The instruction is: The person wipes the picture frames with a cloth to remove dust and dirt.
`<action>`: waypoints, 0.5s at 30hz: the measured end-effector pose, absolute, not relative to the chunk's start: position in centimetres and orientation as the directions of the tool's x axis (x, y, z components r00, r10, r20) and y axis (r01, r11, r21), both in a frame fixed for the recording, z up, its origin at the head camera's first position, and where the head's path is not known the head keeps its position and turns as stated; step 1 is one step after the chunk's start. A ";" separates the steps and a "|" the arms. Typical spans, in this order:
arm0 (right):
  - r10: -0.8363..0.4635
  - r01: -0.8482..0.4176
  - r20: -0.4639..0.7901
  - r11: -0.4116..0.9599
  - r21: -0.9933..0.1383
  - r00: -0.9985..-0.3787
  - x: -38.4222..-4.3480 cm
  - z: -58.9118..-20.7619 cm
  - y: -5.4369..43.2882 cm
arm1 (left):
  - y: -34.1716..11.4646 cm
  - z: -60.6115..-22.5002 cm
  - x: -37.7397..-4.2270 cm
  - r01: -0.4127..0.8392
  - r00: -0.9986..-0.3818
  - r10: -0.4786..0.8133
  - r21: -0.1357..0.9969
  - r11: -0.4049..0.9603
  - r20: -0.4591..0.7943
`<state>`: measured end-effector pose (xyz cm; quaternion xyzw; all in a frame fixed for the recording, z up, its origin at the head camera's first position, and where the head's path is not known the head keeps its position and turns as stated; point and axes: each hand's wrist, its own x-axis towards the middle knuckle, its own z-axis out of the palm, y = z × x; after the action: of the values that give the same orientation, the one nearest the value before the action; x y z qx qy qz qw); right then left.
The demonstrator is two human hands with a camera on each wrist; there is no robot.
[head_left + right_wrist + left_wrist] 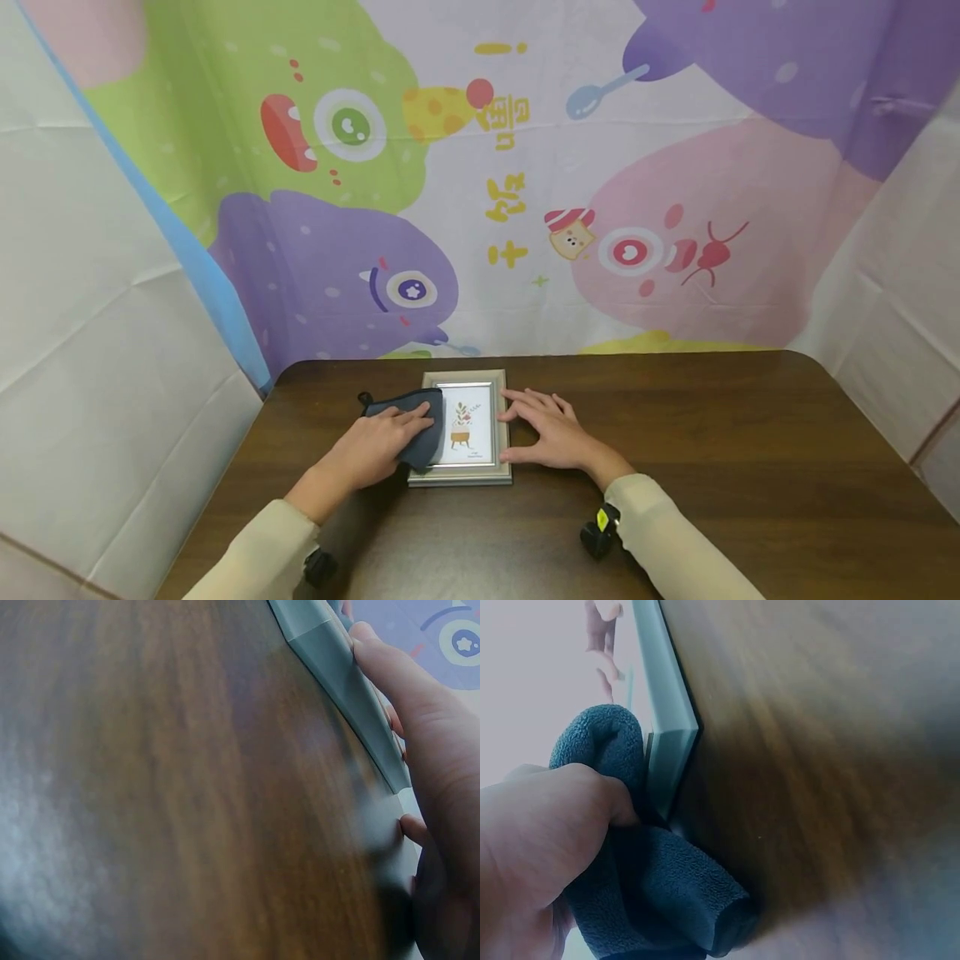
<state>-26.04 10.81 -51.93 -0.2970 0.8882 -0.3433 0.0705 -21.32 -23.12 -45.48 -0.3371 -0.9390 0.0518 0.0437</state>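
Note:
A picture frame (465, 476) with a silver-beige border and a potted-plant print lies flat near the table's far edge. My left hand (375, 446) holds a dark grey cloth (426, 450) with a small loop over the frame's left side, covering part of it. In the left wrist view, the thumb presses into the folds of the fuzzy cloth (667, 877) beside the frame's corner (671, 739). My right hand (551, 437) touches the frame's right edge, thumb lower and fingers spread higher. The right wrist view shows the thumb (397, 675) against the frame's side (345, 682).
The dark brown wooden table (712, 467) has rounded far corners. Behind it hangs a curtain (525, 308) printed with cartoon monsters. Pale fabric panels (112, 333) stand on both sides. A small black device (597, 533) is strapped at the right wrist.

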 end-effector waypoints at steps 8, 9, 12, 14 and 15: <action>-0.574 -0.482 0.079 0.597 -0.641 -0.815 -26.1 -52.0 10.9 | -22.9 -45.4 -23.7 0.613 -0.787 0.616 -0.082 0.786 0.020; -0.574 -0.482 0.078 0.598 -0.641 -0.815 -26.1 -51.9 10.9 | -23.1 -46.0 -24.4 0.617 -0.783 0.621 -0.083 0.783 0.033; -0.575 -0.481 0.076 0.597 -0.642 -0.814 -26.1 -51.9 10.8 | -22.9 -45.8 -25.4 0.598 -0.800 0.600 -0.046 0.800 0.020; -0.576 -0.481 0.074 0.596 -0.643 -0.814 -26.1 -51.9 10.8 | -22.7 -45.7 -26.0 0.581 -0.814 0.581 -0.040 0.813 0.003; -0.577 -0.480 0.073 0.596 -0.644 -0.813 -26.1 -51.9 10.8 | -22.6 -45.8 -26.2 0.573 -0.819 0.574 -0.043 0.818 -0.004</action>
<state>-26.08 10.76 -51.89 -0.2969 0.8904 -0.3376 0.0716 -26.20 -22.65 -45.76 -0.3007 -0.9535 0.0210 0.0046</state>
